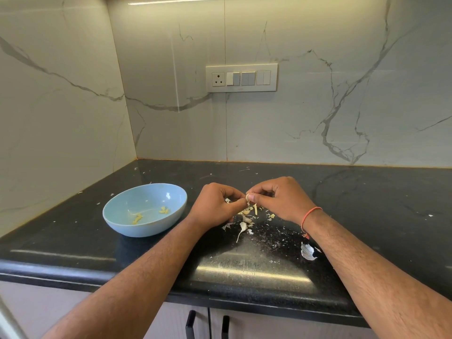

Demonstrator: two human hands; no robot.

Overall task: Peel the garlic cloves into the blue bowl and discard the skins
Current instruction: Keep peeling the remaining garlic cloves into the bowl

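A small pale garlic clove is pinched between both hands just above the black counter. My left hand holds it from the left with curled fingers, and my right hand pinches it from the right with thumb and fingertips. The blue bowl stands to the left of my hands and holds two yellowish peeled pieces. Loose garlic skins lie scattered on the counter under and just in front of my hands.
A larger white skin piece lies beside my right forearm. The black counter runs to marble walls at the back and left. A switch panel is on the back wall. Cabinet handles sit below the counter edge.
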